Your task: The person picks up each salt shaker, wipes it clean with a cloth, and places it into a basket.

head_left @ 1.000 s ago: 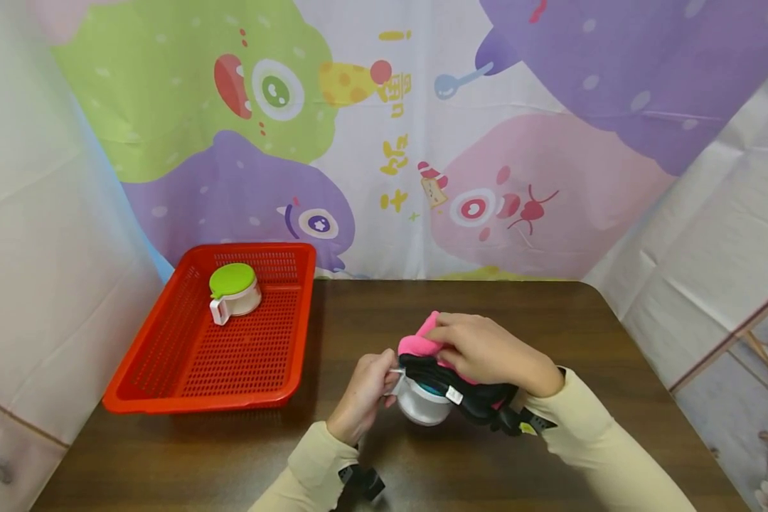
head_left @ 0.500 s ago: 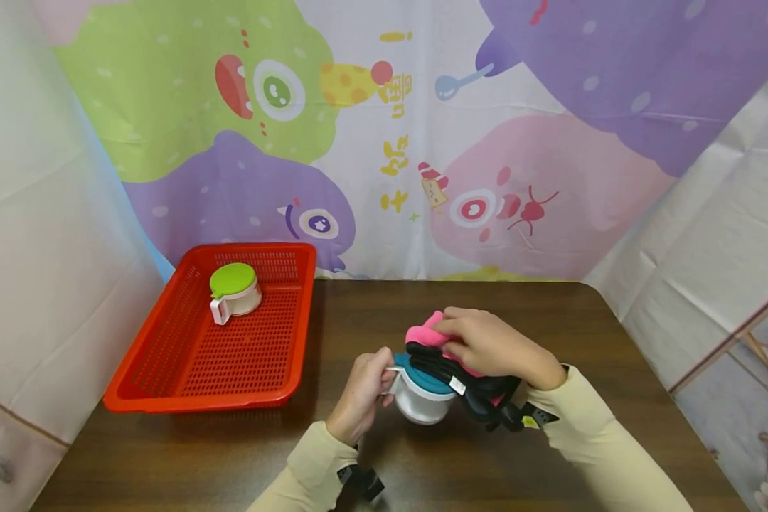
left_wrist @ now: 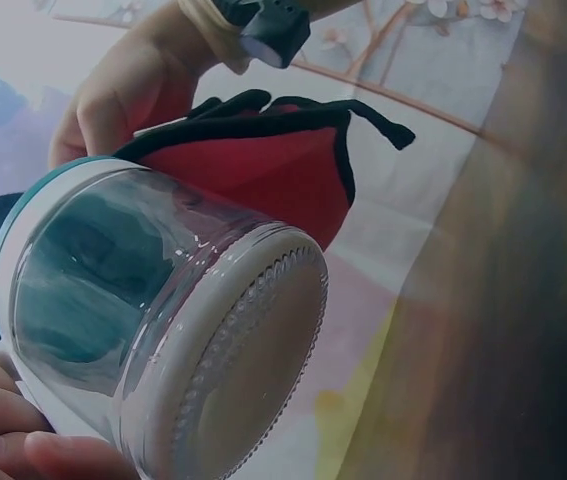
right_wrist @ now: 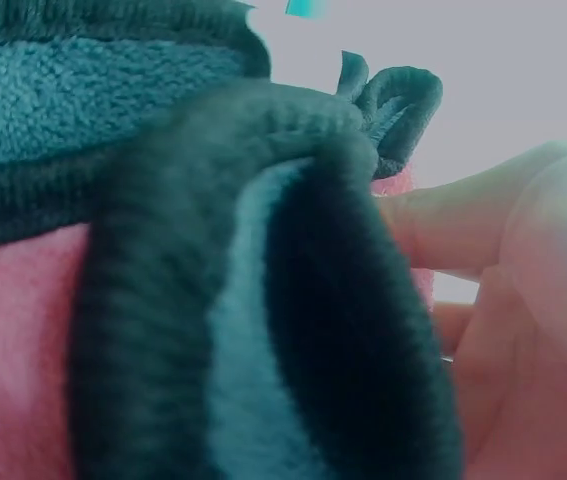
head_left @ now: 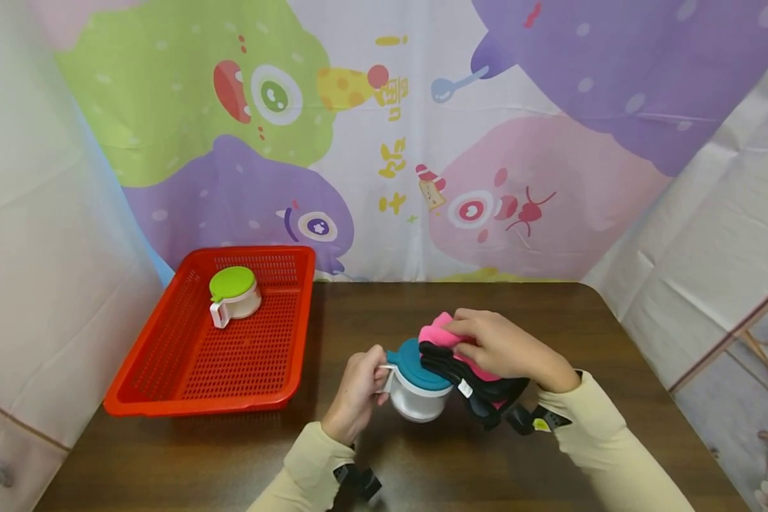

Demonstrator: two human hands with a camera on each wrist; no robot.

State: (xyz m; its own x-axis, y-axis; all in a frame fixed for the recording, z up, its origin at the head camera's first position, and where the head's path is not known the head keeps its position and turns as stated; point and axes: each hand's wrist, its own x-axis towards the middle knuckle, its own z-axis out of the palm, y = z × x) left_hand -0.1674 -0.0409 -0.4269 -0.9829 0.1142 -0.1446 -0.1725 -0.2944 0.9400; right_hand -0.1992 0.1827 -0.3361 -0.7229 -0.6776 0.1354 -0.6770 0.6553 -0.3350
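Note:
A clear jar (head_left: 419, 402) with a teal lid (head_left: 416, 364) and a white side handle is held off the table, tilted. My left hand (head_left: 355, 387) grips that handle; the left wrist view shows fingers (left_wrist: 3, 420) beside the jar and its ridged glass base (left_wrist: 253, 370). In my right hand (head_left: 502, 345) is a bunched pink cloth (head_left: 436, 333) with black edging, pinched between thumb and fingers. The cloth lies against the right side of the lid. Close up in the right wrist view, folds of the cloth (right_wrist: 143, 300) cover most of the frame.
At the left of the brown table (head_left: 486, 469) stands a red plastic basket (head_left: 198, 407). Inside it, near the back, sits another jar (head_left: 246, 304) with a green lid (head_left: 232, 282) and a white handle. A printed curtain (head_left: 384, 235) hangs behind the table.
The cloth in my right hand has slid right across the lid, uncovering more of the teal top. My left hand and the jar have shifted slightly left.

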